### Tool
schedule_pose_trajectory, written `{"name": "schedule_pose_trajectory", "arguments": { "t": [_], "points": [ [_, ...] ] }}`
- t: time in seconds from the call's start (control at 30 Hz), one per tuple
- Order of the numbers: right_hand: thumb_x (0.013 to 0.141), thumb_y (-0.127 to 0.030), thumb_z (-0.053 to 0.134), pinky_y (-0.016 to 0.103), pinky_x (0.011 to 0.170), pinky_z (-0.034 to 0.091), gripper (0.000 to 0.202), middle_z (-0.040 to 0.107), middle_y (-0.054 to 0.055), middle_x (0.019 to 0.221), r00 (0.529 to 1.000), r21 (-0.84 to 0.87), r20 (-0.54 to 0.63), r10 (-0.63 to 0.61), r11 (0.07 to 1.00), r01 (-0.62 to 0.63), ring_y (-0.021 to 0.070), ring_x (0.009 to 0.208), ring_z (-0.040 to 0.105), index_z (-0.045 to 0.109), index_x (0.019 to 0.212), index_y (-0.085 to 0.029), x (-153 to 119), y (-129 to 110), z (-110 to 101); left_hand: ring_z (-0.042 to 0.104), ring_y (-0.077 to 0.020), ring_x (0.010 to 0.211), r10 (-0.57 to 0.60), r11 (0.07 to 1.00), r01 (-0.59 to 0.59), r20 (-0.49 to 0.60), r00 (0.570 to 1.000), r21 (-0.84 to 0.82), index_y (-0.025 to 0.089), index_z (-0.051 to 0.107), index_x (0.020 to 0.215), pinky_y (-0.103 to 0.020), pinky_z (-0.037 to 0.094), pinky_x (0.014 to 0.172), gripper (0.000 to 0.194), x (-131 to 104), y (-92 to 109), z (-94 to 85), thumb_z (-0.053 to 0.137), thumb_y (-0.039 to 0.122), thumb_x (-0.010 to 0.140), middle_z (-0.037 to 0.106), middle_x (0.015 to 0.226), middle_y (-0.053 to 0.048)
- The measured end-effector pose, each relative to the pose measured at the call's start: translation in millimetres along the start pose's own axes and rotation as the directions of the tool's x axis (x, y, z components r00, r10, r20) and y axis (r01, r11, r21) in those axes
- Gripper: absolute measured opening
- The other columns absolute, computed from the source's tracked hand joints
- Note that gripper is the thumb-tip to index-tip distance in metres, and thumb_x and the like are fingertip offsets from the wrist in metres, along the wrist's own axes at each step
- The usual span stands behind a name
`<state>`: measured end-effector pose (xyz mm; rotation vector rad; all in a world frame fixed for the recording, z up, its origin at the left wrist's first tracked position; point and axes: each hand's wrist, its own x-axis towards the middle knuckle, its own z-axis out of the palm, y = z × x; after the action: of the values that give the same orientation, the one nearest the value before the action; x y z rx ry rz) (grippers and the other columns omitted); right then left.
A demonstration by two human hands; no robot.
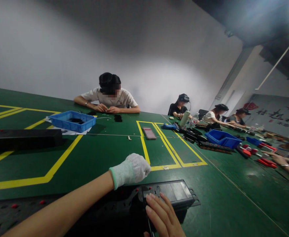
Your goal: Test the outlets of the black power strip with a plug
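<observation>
Across the bottom lies a long black power strip (179, 191) with red switches, its right end carrying a flat shiny panel and a mounting tab. My left hand (134, 168), in a white knit glove with a green cuff, is curled just above the strip's far edge. Whatever its fingers hold, if anything, is hidden. My right hand (163, 214), bare, has its fingers bent over a dark black piece (141, 200) with a thin shiny edge, in front of the strip. Shadow hides what kind of piece it is.
Yellow tape (144, 148) marks the green table (105, 154). A blue tray (72, 121) with black parts and another black strip (23, 138) lie left. A phone (149, 133), blue bins (222, 138) and red-handled tools (266, 162) lie ahead and right. Several co-workers sit around.
</observation>
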<state>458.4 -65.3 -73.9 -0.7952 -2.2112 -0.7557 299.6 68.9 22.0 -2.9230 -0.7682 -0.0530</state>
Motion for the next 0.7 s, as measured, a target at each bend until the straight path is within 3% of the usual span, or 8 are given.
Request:
{"name": "schedule_pose_trajectory", "arguments": {
  "t": [0.37,0.7],
  "points": [
    [0.093,-0.013,0.037,0.043,0.116,0.032,0.034,0.059,0.013,0.132,1.0,0.009,0.008,-0.006,1.0,0.006,0.0233,0.133,0.046,0.053,0.123,-0.007,1.5,0.0,-0.3,0.07,-0.0261,0.079,0.017,1.0,-0.018,0.05,0.999,0.02,0.018,0.073,0.083,-0.032,0.05,0.064,0.023,1.0,3.0,-1.5,0.051,0.014,0.081,0.073,0.085,-0.01],
    [0.094,-0.012,0.036,0.042,0.115,0.034,0.033,0.061,0.01,0.131,1.0,-0.011,-0.014,-0.002,1.0,0.002,0.021,0.132,0.048,0.054,0.122,-0.009,0.0,-0.6,-0.5,0.066,-0.0207,0.08,0.011,1.0,-0.011,-0.025,1.0,-0.016,0.017,0.068,0.09,-0.028,0.05,0.065,0.024,4.4,-4.3,5.7,0.044,0.017,0.089,0.07,0.091,-0.009]
  ]
}}
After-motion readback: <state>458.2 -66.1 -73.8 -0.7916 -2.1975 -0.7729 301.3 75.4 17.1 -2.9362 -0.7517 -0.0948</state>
